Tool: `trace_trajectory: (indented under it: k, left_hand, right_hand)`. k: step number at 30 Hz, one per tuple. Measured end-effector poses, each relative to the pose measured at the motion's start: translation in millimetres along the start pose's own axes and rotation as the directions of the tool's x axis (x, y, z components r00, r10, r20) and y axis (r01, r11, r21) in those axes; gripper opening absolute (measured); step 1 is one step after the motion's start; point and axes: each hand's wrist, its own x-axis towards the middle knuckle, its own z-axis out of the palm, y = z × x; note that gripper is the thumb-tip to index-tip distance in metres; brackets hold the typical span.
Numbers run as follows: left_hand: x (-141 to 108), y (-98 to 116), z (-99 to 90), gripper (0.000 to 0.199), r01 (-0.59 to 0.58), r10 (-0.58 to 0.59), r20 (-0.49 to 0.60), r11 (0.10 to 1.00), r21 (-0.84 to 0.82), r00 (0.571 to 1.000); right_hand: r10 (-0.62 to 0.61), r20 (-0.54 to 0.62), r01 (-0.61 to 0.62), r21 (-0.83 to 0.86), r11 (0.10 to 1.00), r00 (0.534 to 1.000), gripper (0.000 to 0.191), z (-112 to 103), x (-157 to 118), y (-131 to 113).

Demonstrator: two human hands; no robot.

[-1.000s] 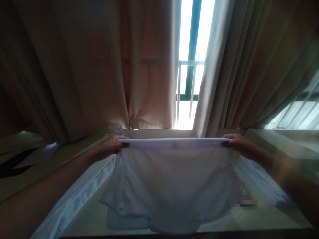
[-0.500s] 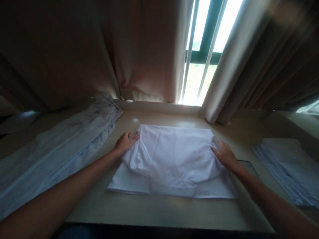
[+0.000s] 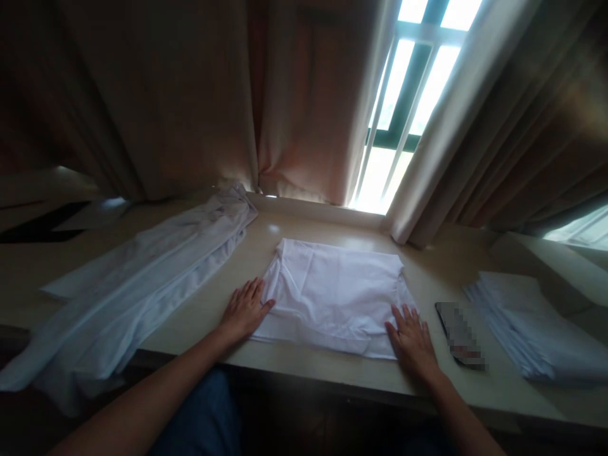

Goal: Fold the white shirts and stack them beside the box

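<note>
A folded white garment [image 3: 337,288] lies on the pale table [image 3: 304,373] in the middle of the view, its surface slightly wrinkled. My left hand [image 3: 244,310] rests with fingers spread at the garment's left edge, the thumb on the cloth. At the lower right corner of the garment, my right hand [image 3: 412,335] lies flat with its fingers apart on the fabric. Neither hand grips anything.
Loose white garments [image 3: 156,278] stretch along the left, hanging over the front edge. To the right are a dark phone [image 3: 460,335] and a stack of folded white cloths [image 3: 532,323]. Curtains [image 3: 323,101] and a window [image 3: 403,95] stand behind the table.
Both hands have slid from the garment's upper sides toward its lower corners and flattened, fingers spread. The garment's lower layer shows less beyond the upper one. The view has shifted, uncovering the phone.
</note>
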Motion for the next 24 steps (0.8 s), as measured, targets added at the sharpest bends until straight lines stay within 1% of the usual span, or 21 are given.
trace_trajectory:
  k: [3, 6, 8, 9, 10, 11, 13, 14, 15, 16, 17, 18, 19, 20, 21, 22, 24]
  left_hand:
    - [-12, -6, -5.2, 0.073, 0.006, -0.006, 0.013, 1.0, 0.022, 1.0]
    - [-17, -10, -13.2, 0.071, 0.064, -0.065, 0.016, 0.997, 0.045, 0.998]
    - [-17, -6, -21.8, 0.065, 0.102, -0.1, -0.034, 0.993, 0.064, 0.994]
    - [-17, -2, -27.1, 0.062, 0.098, -0.093, -0.077, 0.993, 0.066, 0.993]
    - [-18, 3, -32.8, 0.058, 0.071, -0.063, -0.124, 0.995, 0.063, 0.99]
    - [-19, 11, -38.5, 0.055, 0.015, -0.006, -0.165, 0.999, 0.052, 0.986]
    - [-27, 30, -48.5, 0.049, -0.167, 0.167, -0.219, 0.986, 0.019, 0.961]
    - [-34, 41, -52.0, 0.047, -0.281, 0.274, -0.228, 0.96, 0.004, 0.934]
    - [-43, 52, -54.1, 0.045, -0.399, 0.387, -0.229, 0.917, -0.009, 0.893]
    - [-53, 64, -54.7, 0.043, -0.51, 0.493, -0.226, 0.86, -0.019, 0.84]
    - [-64, 75, -53.7, 0.041, -0.606, 0.587, -0.222, 0.795, -0.028, 0.779]
    - [-76, 86, -51.5, 0.039, -0.678, 0.656, -0.219, 0.734, -0.039, 0.722]
    - [-86, 95, -48.2, 0.035, -0.72, 0.694, -0.229, 0.692, -0.052, 0.683]
    - [-96, 102, -44.4, 0.032, -0.735, 0.704, -0.244, 0.674, -0.065, 0.667]
    - [-104, 108, -40.5, 0.03, -0.729, 0.691, -0.263, 0.68, -0.079, 0.674]
    - [-109, 112, -37.0, 0.028, -0.705, 0.66, -0.283, 0.703, -0.093, 0.696]
    - [-115, 117, -32.7, 0.028, -0.635, 0.58, -0.304, 0.762, -0.123, 0.756]
  right_hand:
    - [-0.012, 0.006, 0.011, 0.003, 1.0, 1.0, 0.063, -1, -12, -5]
    - [-0.037, -0.009, 0.037, 0.033, 0.999, 0.999, 0.064, -1, -22, -14]
    - [-0.083, -0.047, 0.087, 0.081, 0.993, 0.995, 0.065, 0, -27, -18]
    - [-0.101, -0.091, 0.111, 0.112, 0.987, 0.991, 0.065, 0, -28, -18]
    - [-0.101, -0.154, 0.123, 0.146, 0.982, 0.983, 0.064, 0, -29, -16]
    - [-0.072, -0.234, 0.117, 0.186, 0.976, 0.97, 0.063, 0, -29, -12]
    - [0.061, -0.394, 0.059, 0.284, 0.957, 0.917, 0.064, 3, -28, -1]
    - [0.131, -0.444, 0.026, 0.332, 0.943, 0.886, 0.064, 5, -28, 5]
    - [0.179, -0.471, 0.007, 0.367, 0.93, 0.864, 0.063, 6, -27, 11]
    - [0.197, -0.486, 0.006, 0.384, 0.923, 0.852, 0.062, 8, -27, 14]
    - [0.186, -0.498, 0.021, 0.38, 0.925, 0.847, 0.059, 8, -28, 15]
    - [0.151, -0.513, 0.051, 0.358, 0.932, 0.845, 0.055, 8, -30, 13]
    - [0.105, -0.534, 0.089, 0.325, 0.942, 0.839, 0.05, 6, -33, 8]
    - [0.05, -0.551, 0.132, 0.287, 0.949, 0.833, 0.045, 4, -38, 1]
    - [-0.013, -0.557, 0.183, 0.251, 0.951, 0.83, 0.04, 1, -43, -9]
    - [-0.085, -0.55, 0.244, 0.223, 0.944, 0.831, 0.034, -2, -50, -21]
    - [-0.241, -0.502, 0.383, 0.201, 0.902, 0.831, 0.027, -7, -65, -48]
